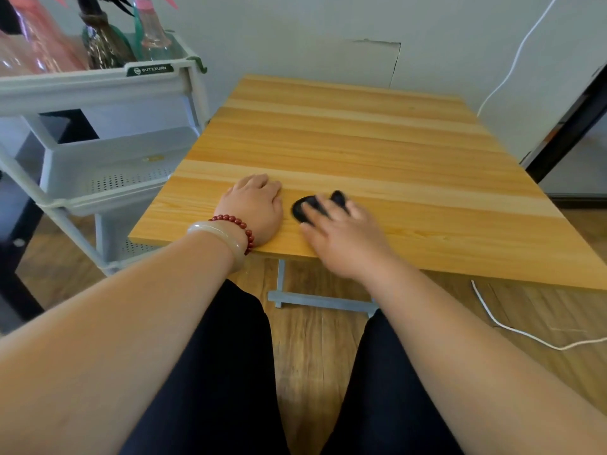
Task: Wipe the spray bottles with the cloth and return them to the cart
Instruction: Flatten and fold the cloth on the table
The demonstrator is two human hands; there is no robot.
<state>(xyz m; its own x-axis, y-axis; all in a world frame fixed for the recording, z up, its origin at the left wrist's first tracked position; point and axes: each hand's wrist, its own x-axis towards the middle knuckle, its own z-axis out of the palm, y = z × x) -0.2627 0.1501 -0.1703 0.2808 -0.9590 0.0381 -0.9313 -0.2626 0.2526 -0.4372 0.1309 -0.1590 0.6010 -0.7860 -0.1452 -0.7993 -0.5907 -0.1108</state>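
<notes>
A small black cloth (303, 206) lies bunched on the wooden table (361, 142) near its front edge. My right hand (341, 231) lies on top of it with spread, fairly straight fingers, and the cloth shows between and beyond them. My left hand (254, 206) rests on the table just left of the cloth, knuckles up and fingers tucked under, holding nothing I can see. Spray bottles stand in the top tray of the white cart (98, 82) at the upper left: a pink one (39, 37), a dark speckled one (103, 44) and a clear one (152, 27).
The cart's lower trays (108, 172) sit close against the table's left edge. A white cable (512, 330) trails over the wooden floor at the right. A dark frame (571, 123) leans by the wall at the right. My legs are under the table's front edge.
</notes>
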